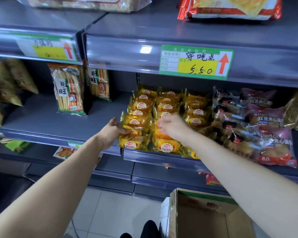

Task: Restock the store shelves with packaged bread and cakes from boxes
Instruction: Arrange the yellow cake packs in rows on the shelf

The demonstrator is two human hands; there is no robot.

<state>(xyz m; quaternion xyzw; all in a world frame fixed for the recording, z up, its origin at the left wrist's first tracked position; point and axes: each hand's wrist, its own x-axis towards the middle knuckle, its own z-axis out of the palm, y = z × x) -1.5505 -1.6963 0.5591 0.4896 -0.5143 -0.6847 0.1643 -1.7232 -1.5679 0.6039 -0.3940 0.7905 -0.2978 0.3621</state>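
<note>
Yellow-wrapped soft bread packs [165, 107] lie in three rows on the middle grey shelf [58, 122]. My left hand [113, 130] presses against the left side of the left row, fingers touching a yellow pack [134, 121] near the front. My right hand [174, 126] rests on top of the middle row, fingers curled down over the packs; whether it grips one is unclear. An open cardboard box [208, 215] stands on the floor at the lower right, and its visible inside shows no packs.
Dark and purple red-bean bread packs [267, 127] fill the shelf right of the yellow rows. Rice cracker bags [69, 90] stand at the left. A price label [195, 61] hangs on the shelf above. Lower shelves and tiled floor [115, 212] lie beneath.
</note>
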